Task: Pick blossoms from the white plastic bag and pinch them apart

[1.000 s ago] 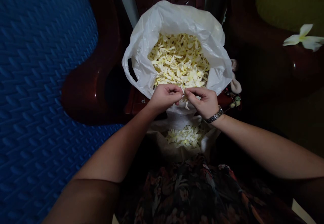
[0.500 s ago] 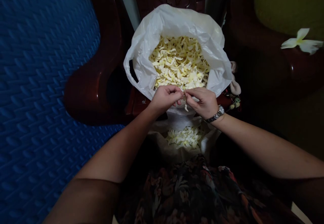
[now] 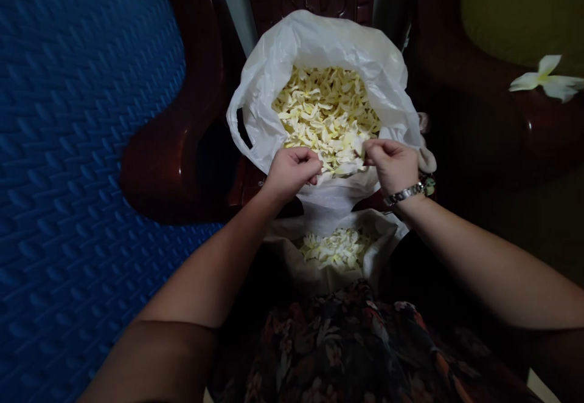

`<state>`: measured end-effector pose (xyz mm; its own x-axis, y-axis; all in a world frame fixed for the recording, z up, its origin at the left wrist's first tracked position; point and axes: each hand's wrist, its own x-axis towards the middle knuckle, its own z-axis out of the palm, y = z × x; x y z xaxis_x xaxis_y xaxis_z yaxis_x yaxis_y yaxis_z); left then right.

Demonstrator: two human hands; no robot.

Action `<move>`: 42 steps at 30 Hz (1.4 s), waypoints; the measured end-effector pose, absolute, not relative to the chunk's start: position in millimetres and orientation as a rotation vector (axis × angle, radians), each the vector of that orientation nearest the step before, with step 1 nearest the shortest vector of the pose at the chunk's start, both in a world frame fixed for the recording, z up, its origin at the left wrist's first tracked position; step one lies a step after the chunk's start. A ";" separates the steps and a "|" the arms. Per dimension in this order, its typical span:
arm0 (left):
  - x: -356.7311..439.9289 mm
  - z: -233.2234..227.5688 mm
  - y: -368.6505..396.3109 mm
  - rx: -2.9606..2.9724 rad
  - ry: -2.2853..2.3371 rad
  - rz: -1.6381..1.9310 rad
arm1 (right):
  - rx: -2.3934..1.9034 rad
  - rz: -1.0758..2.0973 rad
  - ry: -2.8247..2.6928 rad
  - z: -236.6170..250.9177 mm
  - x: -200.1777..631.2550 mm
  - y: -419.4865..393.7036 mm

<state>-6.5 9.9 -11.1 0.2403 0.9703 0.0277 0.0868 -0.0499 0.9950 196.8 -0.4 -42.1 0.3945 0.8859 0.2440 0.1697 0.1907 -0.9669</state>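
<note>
The person sits with both arms stretched forward over the lap. The two hands are apart, one at each side of the near rim of a white plastic bag (image 3: 319, 38). The bag stands open on a dark red wooden chair (image 3: 173, 148) and it is full of pale yellow petals (image 3: 326, 108).

The left hand (image 3: 292, 172) is curled into a loose fist at the near left part of the rim; its fingers are closed together, but I cannot tell if something is inside them. The right hand (image 3: 393, 163) is at the near right part of the rim. Its fingertips (image 3: 367, 146) pinch one white petal (image 3: 359, 146), which is just above the heap in the bag. A metal watch (image 3: 404, 194) is on the right wrist.

Lower, on the lap, lies a pale cloth (image 3: 292, 263) with a smaller heap (image 3: 335, 248) of the same petals in its middle. It is near the bag but below it. Under the cloth there is a dark dress with flowers (image 3: 347, 354).

At the left is a blue mat (image 3: 68, 148) with a woven pattern. At the far right edge, a whole white flower (image 3: 547, 78) lies on another dark red chair arm (image 3: 502, 123), well apart from the hands.
</note>
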 end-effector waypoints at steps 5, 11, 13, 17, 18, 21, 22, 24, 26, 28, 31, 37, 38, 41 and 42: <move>-16.3 -5.2 13.1 1.384 1.067 1.056 | -1.217 0.741 -0.888 -41.4 218.2 14.2; -21.1 -2.0 15.6 1.342 1.081 1.186 | -1.185 0.753 -0.882 -41.3 223.7 6.9; -22.1 -2.2 16.1 1.319 1.087 1.245 | -1.183 0.747 -0.799 -40.2 225.5 8.5; -25.0 -1.7 17.3 1.329 1.108 1.286 | -1.179 0.757 -0.716 -35.6 232.0 13.9; -25.9 -1.4 17.6 1.334 1.114 1.280 | -1.176 0.774 -0.770 -34.1 233.3 13.5; -28.6 -0.9 18.5 1.332 1.110 1.243 | -1.186 0.874 -1.023 -28.8 233.1 4.4; -29.2 -1.1 18.7 1.334 1.097 1.226 | -1.198 0.924 -1.133 -27.0 231.0 -0.7; -29.5 -2.1 18.7 1.349 1.066 1.171 | -1.215 1.012 -1.427 -23.7 223.6 -11.5; -27.7 -4.3 17.8 1.372 1.039 1.089 | -1.193 0.998 -1.609 -22.1 212.6 -20.8; -23.5 -7.1 15.5 1.396 1.025 0.987 | -1.148 0.915 -1.603 -23.6 199.9 -26.7; -13.9 -10.7 9.8 1.418 1.020 0.863 | -1.112 0.902 -1.505 -32.4 183.2 -30.0; -1.8 -9.6 1.0 1.416 0.991 0.800 | -1.133 0.997 -1.299 -49.8 171.3 -29.2; -1.7 -8.8 0.8 1.417 0.987 0.800 | -1.132 1.002 -1.289 -50.2 171.3 -29.1; -3.0 -6.4 0.9 1.427 0.986 0.787 | -1.124 1.022 -1.281 -48.2 171.3 -29.3; -3.5 -5.8 1.0 1.427 0.989 0.781 | -1.123 1.029 -1.274 -47.2 171.3 -29.5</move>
